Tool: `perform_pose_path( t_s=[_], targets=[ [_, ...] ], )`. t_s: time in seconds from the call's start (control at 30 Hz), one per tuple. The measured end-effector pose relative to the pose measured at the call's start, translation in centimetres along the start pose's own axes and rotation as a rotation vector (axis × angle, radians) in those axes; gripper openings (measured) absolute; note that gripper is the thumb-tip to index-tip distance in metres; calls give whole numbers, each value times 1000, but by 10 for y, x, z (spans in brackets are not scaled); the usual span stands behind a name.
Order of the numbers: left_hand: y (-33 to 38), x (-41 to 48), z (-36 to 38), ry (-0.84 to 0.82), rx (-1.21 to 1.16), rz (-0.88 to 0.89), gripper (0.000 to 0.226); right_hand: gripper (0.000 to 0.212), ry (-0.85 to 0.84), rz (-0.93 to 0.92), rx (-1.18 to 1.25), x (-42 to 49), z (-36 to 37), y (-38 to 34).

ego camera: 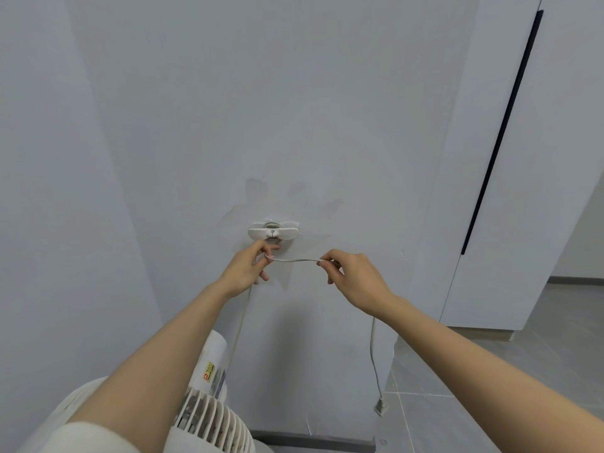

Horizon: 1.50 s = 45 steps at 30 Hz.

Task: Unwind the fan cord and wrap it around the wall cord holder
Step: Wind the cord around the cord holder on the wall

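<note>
A white wall cord holder (273,233) with two flat wings is fixed to the pale wall at mid-height. Just below it, my left hand (249,269) pinches the white fan cord (295,260), fingertips nearly touching the holder's underside. My right hand (351,276) pinches the same cord a short way to the right, so a short span stretches between both hands. From my left hand the cord drops to the white fan (209,416) at the bottom left. From my right hand it hangs down to the plug (380,407), dangling near the floor.
The wall has patchy repaired paint around the holder. A white cabinet door with a long dark handle slot (500,135) stands at the right. Grey floor tiles (457,387) spread across the lower right, and a dark skirting strip (313,441) runs along the wall's foot.
</note>
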State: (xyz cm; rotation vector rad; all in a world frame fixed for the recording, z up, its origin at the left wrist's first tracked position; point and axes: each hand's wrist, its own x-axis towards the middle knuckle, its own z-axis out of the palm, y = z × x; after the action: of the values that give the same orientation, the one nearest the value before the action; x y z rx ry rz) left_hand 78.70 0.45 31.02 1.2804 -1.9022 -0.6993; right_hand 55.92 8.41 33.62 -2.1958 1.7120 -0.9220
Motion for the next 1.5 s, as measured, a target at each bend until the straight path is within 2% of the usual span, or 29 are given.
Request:
perform_pose_path(
  t_s=[0.17, 0.3, 0.47, 0.6, 0.83, 1.07, 1.2, 1.37, 1.5],
  targets=[
    [3, 2, 0, 172, -297, -130, 11, 25, -19, -23, 54, 7, 5, -9],
    [-3, 7, 0, 307, -437, -231, 19, 23, -29, -53, 19, 15, 12, -19],
    [1, 21, -3, 437, -507, -426, 5, 19, -26, -47, 20, 19, 19, -26],
    [-2, 24, -10, 452, -488, -468, 14, 18, -16, -59, 39, 21, 23, -28],
    [-3, 25, -20, 518, -355, -451, 26, 16, -5, -97, 50, 29, 22, -30],
    [-2, 33, -30, 495, -288, -413, 29, 18, 127, -110, 45, 46, 14, -40],
    [1, 32, -36, 502, -316, -401, 18, 19, 149, -56, 103, 56, 15, -43],
    [4, 33, -46, 461, -198, -299, 16, 18, 163, 16, 213, 64, 18, -44],
    [8, 37, -50, 396, -33, -118, 14, 19, 188, 26, 264, 71, 15, -49]
  ],
)
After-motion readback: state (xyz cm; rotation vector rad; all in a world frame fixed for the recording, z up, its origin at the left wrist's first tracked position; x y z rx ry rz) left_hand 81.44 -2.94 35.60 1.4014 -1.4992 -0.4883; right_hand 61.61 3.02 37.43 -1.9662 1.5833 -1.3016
